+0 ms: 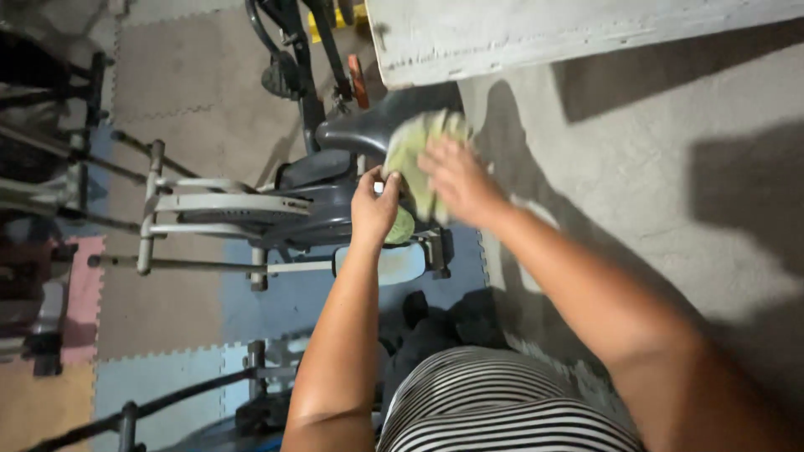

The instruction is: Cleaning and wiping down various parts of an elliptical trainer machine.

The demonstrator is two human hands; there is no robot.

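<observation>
A yellow-green cloth hangs in front of me, above a black exercise-bike saddle. My right hand lies flat on the cloth with its fingers spread over it. My left hand pinches the cloth's lower left edge, its fingers closed on the fabric. Both forearms reach forward from my striped shirt. The cloth's lower part is hidden behind my hands.
A grey and black exercise machine stands on foam floor tiles to the left. A grey concrete wall rises on the right with a white ledge above. More metal bars sit at the lower left.
</observation>
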